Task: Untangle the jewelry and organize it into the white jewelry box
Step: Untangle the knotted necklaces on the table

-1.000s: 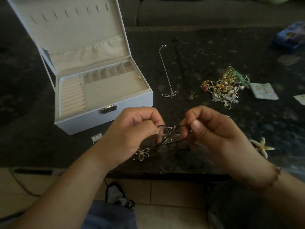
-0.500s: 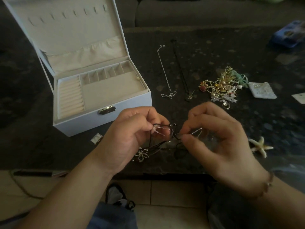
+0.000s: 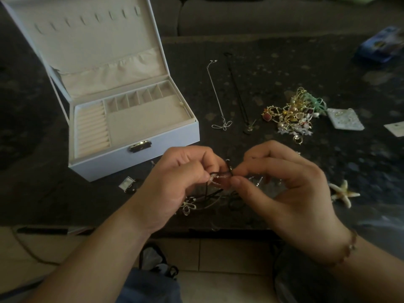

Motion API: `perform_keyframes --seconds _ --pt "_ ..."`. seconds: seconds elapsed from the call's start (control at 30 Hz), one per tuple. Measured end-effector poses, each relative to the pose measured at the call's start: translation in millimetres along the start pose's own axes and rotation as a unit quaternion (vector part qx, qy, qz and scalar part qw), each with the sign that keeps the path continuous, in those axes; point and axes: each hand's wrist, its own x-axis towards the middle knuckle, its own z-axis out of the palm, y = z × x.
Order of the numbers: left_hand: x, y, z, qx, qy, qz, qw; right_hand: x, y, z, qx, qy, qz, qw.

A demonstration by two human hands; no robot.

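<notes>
A tangled cluster of thin black cord and fine silver chain (image 3: 215, 189) is being held just in front of the open white jewelry box (image 3: 140, 147), over the near edge of the dark speckled table (image 3: 273, 68). A short stretch of the chain is being pinched by the left hand (image 3: 175, 184) between curled thumb and fingertips, and the same stretch is being pinched from the other side by the right hand (image 3: 284, 189), its remaining fingers being held loosely curled. A silver flower pendant (image 3: 189, 207) is being left hanging below the tangle.

To the right of the box, a straightened silver necklace (image 3: 218, 95) and a black cord necklace (image 3: 238, 92) are being kept side by side. Further right of the box, a heap of gold and pearl jewelry (image 3: 293, 114) is lying, with a white starfish ornament (image 3: 343, 194) nearer the right wrist. A beaded bracelet (image 3: 349, 248) is being worn there.
</notes>
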Motion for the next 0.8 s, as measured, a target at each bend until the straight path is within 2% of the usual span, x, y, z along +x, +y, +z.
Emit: perform_keyframes --seconds 0.23,0.37,0.63,0.8 --pt "0.5 -0.7 0.6 -0.018 -0.004 0.007 1.000 1.6 4.0 -3.7 0.125 -0.042 0.050 0.990" --pt "0.4 -1.5 0.5 -0.012 0.022 0.026 0.999 2.2 3.0 -5.7 0.191 -0.066 0.111 0.973" --pt "0.8 -6.9 2.0 0.091 0.058 0.157 0.982 4.2 0.7 -6.1 0.324 -0.109 0.219 0.914" --pt "-0.9 -7.2 4.3 0.127 0.067 0.198 0.970 6.3 4.0 -6.3 0.337 -0.111 0.254 0.900"
